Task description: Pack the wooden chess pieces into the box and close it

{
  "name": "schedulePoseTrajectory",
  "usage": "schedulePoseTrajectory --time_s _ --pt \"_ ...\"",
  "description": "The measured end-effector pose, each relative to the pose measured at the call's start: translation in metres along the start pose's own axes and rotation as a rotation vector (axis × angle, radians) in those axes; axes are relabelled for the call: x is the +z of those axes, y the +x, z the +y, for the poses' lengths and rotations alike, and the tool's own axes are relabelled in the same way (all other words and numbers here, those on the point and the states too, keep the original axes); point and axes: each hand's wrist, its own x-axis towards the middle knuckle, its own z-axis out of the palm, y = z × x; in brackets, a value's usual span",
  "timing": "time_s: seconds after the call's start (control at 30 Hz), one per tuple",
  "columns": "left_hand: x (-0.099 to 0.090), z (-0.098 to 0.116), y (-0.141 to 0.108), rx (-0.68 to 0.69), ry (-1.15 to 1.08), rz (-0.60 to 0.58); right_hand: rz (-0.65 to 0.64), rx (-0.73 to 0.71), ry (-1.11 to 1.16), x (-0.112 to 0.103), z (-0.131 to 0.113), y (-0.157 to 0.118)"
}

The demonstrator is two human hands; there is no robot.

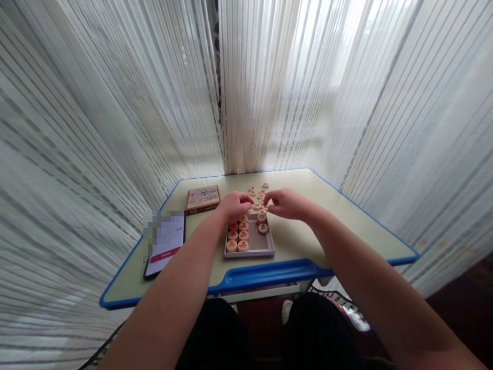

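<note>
My left hand [235, 204] hovers over the far left corner of a shallow open box [249, 253], its fingers curled together; whatever they may hold is hidden. Across from it, my right hand [285, 203] has its thumb and fingertips pinched at a Chinese chess piece [265, 209] just beyond the box. Red-lettered chess pieces [243, 235] stand in two columns along the box's left side. On its right side are dark-lettered pieces [262, 228] near the far end. More loose pieces [252, 192] lie scattered on the table past my hands.
A printed box lid [203, 199] lies at the back left of the small table [327, 241]. Nearer on that side is a phone [165, 246] with its screen lit. The table has a blue rim with a front tray [269, 275]. Striped curtains [262, 103] hang close behind it.
</note>
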Motion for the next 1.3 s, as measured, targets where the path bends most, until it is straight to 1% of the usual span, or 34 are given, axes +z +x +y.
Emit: schedulePoseTrajectory --time_s 0.07,0.17,0.27,0.33,0.37,0.43,0.57,0.8,1.03,1.3 --pt "-0.004 -0.001 0.001 -0.009 0.069 0.022 -0.092 0.067 0.008 -0.004 0.008 0.0" --pt "-0.008 -0.004 0.001 -0.041 0.098 0.032 -0.232 0.114 0.115 -0.007 0.014 -0.006" --pt "-0.007 -0.007 0.002 -0.069 0.069 0.0 -0.393 0.096 0.188 -0.004 0.013 -0.012" --pt "-0.005 -0.009 0.002 -0.069 0.054 -0.007 -0.488 0.08 0.175 0.0 0.009 -0.015" --pt "-0.004 -0.01 0.003 -0.067 0.051 -0.006 -0.511 0.08 0.157 0.002 0.007 -0.016" --pt "-0.003 -0.011 0.003 -0.053 0.05 -0.014 -0.504 0.09 0.113 0.005 0.003 -0.018" --pt "0.0 -0.011 0.005 -0.031 0.066 -0.033 -0.43 0.075 0.062 0.006 -0.004 -0.021" --pt "0.002 -0.01 0.007 -0.025 0.09 -0.021 -0.435 0.044 0.01 0.006 -0.01 -0.022" --pt "0.002 -0.015 0.008 -0.017 0.042 0.006 -0.429 0.033 0.038 0.011 -0.007 -0.015" --pt "0.0 -0.014 0.006 -0.023 0.024 0.015 -0.415 0.055 0.087 0.012 -0.005 -0.011"
